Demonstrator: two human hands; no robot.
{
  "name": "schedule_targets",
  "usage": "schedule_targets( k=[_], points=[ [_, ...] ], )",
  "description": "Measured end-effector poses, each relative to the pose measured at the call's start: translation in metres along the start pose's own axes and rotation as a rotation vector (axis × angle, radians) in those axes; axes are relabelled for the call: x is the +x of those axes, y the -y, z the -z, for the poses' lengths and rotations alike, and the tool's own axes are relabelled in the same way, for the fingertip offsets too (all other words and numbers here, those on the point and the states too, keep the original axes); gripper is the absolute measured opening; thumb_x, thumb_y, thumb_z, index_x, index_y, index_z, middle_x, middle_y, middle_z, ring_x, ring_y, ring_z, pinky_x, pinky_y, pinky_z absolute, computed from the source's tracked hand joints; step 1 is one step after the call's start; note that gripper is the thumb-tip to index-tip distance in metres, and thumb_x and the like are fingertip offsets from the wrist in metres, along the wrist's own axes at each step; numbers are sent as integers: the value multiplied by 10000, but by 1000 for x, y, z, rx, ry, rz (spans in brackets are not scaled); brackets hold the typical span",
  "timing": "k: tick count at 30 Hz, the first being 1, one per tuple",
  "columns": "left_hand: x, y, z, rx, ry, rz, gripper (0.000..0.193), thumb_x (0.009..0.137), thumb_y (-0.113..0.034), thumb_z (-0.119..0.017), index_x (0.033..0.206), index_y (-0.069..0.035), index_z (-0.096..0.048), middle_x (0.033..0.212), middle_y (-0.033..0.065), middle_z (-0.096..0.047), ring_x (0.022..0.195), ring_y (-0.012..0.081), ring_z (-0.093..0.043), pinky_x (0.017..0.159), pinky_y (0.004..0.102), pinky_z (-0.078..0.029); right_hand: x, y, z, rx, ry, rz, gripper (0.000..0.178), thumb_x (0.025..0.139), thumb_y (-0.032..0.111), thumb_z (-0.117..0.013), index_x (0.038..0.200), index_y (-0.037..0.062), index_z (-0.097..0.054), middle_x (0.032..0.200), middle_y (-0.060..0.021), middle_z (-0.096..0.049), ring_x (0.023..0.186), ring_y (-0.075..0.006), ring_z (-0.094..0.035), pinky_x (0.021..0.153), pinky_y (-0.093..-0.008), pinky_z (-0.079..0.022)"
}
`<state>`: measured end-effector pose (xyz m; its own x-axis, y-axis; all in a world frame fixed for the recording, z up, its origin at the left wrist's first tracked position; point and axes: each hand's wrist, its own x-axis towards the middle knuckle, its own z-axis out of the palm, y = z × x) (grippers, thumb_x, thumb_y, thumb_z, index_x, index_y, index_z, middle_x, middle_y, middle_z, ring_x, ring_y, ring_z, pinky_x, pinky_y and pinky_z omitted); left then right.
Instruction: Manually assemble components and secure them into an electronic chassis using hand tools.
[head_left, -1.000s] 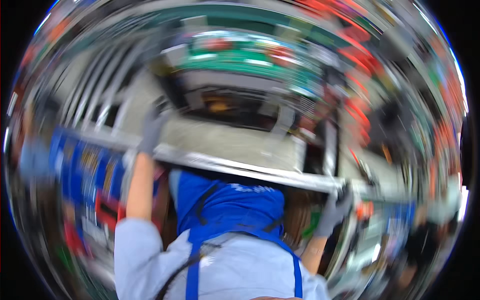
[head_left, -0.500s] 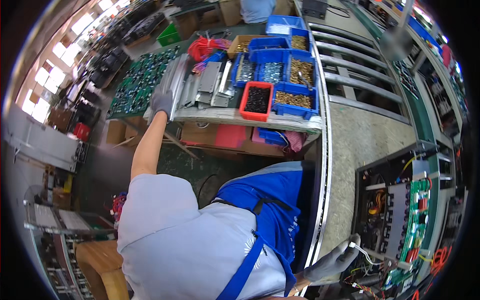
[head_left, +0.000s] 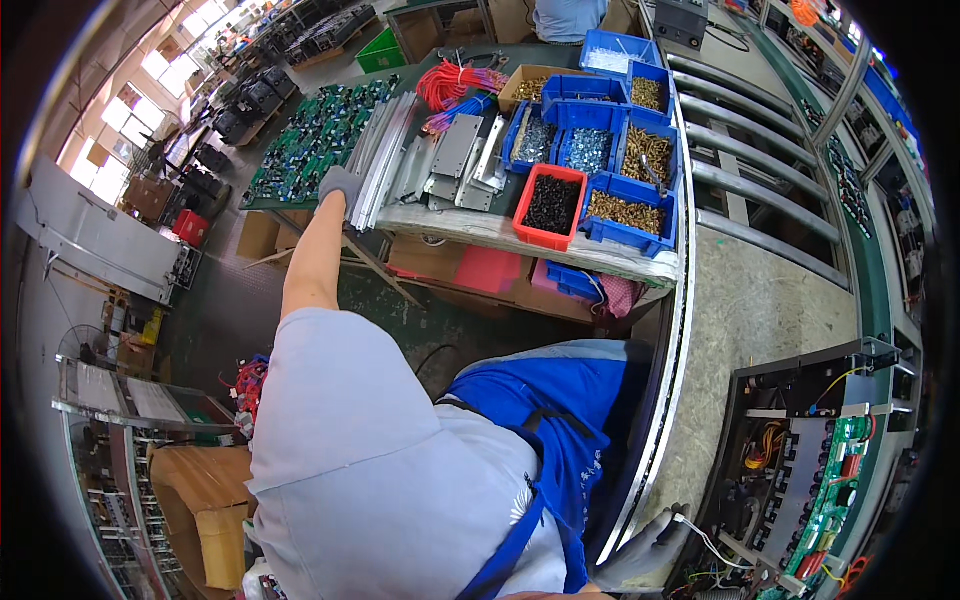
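Note:
My left hand [head_left: 341, 187], in a grey glove, reaches to the table's near left part and rests against the ends of long silver metal strips [head_left: 381, 160]. Its fingers are mostly hidden behind the back of the hand, so its grip does not show. Low on the right, my gloved right hand [head_left: 645, 552] pinches a white wire connector [head_left: 680, 518]. White wires [head_left: 712, 545] run from it toward an open black equipment case [head_left: 745, 425] with a green circuit board [head_left: 843, 470] along its side.
Green circuit boards [head_left: 322, 135] cover the table's left. Grey metal brackets [head_left: 458, 160], red wire bundles [head_left: 450, 84], blue bins [head_left: 628, 222] of brass fasteners and a red bin [head_left: 550, 207] of black parts stand rightward. A roller conveyor [head_left: 760, 170] runs beyond. Another person [head_left: 568, 18] is at the back.
The view has shifted, so the table and case sit farther right and lower in it. My left hand stays by the strips' ends; my right hand still holds the connector.

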<state>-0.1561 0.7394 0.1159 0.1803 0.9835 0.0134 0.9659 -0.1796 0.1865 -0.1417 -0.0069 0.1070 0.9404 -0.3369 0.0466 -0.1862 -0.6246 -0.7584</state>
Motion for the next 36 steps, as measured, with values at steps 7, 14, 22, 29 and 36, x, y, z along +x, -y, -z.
schedule_targets(
  k=[7,14,22,29,36],
  points=[
    [-11,-19,0,-25,-80,45,436,717,-285,-658,1044,1,-689,1121,256,-640,1068,381,-624,895,429,-512,3,-15,-6,145,34,-30,439,982,206,-485,1320,-75,-479,1261,-220,-566,1154,-266,-557,992,-346,-414],
    [25,-14,6,26,-49,8,429,726,-279,-654,1050,0,-691,1124,236,-648,1090,359,-622,905,409,-513,-7,-17,-4,209,17,-59,445,985,208,-479,1328,-76,-466,1299,-221,-541,1207,-265,-531,1011,-349,-406],
    [58,-13,11,27,100,-60,203,599,-195,-710,580,-7,-635,571,90,-603,497,183,-568,490,337,-476,-2,-16,-5,143,29,-17,453,986,228,-486,1323,-74,-470,1248,-217,-573,1160,-270,-557,992,-351,-414],
    [51,-16,16,-13,221,-75,148,633,-114,-690,556,-43,-586,609,98,-586,502,184,-544,473,373,-438,-6,-11,-2,109,14,-23,442,988,233,-482,1308,-73,-487,1210,-224,-589,1127,-273,-573,968,-360,-422],
    [105,23,15,-157,206,-302,187,699,-65,-684,566,-27,-559,595,72,-566,500,193,-564,427,348,-430,-7,-38,-7,75,15,-20,410,985,219,-473,1264,-78,-521,1165,-202,-612,1081,-261,-588,940,-351,-440]
  ],
)
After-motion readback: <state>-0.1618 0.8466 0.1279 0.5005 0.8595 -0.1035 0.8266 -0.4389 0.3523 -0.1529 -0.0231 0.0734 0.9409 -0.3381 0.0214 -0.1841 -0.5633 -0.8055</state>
